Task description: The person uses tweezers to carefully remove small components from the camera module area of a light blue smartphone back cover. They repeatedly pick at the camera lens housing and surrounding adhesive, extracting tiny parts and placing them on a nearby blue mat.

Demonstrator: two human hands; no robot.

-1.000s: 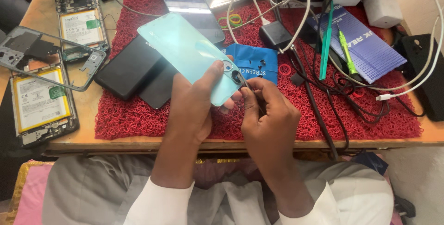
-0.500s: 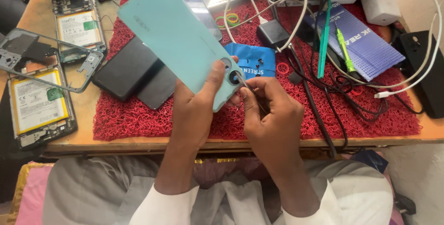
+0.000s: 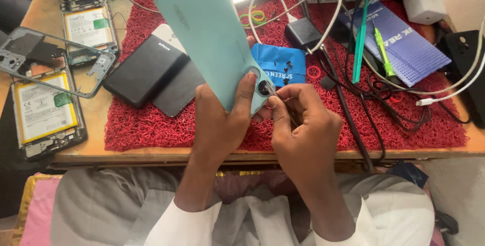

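My left hand grips the lower end of a pale teal phone back cover, thumb beside its round camera opening. The cover stands tilted up and away from me over the red mat. My right hand pinches a thin metal tool whose tip touches the camera opening. Just behind the hands lies a small blue pad with several tiny black screws on it.
A red looped mat covers the wooden bench. On it lie a black phone, a black charger with cables, green tools and a blue perforated box. Opened phones with yellow batteries and a loose frame sit left.
The teal cover has swung from lying low over the mat to standing steeply upright. Both hands stayed at its camera opening and shifted slightly toward me.
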